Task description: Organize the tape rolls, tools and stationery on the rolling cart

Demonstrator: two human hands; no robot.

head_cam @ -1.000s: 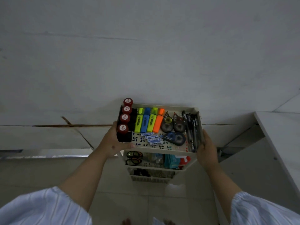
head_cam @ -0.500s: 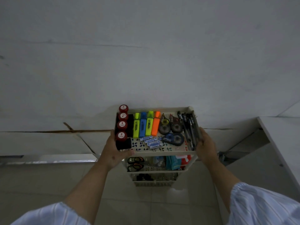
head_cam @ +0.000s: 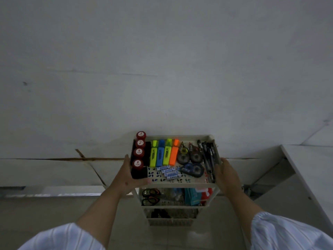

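Note:
A cream rolling cart (head_cam: 180, 185) stands against the wall, and I hold its top tray by both sides. My left hand (head_cam: 126, 175) grips the left rim, thumb over the front edge. My right hand (head_cam: 227, 175) grips the right rim. On the top tray stand red-capped stamps (head_cam: 138, 152), several highlighters (head_cam: 164, 155), correction tape rollers (head_cam: 189, 156), black pens (head_cam: 209, 156) and small blue-white packs (head_cam: 170, 173). The middle shelf holds scissors (head_cam: 150, 196) and teal and red boxes (head_cam: 197, 196). Dark items lie on the lowest shelf (head_cam: 171, 213).
A grey wall (head_cam: 162, 69) fills the background right behind the cart. A white table edge (head_cam: 310, 170) runs along the right. Tiled floor (head_cam: 45, 210) lies to the left of the cart and below it.
The cart has shifted slightly away from me toward the wall, and both hands have stayed on its top tray.

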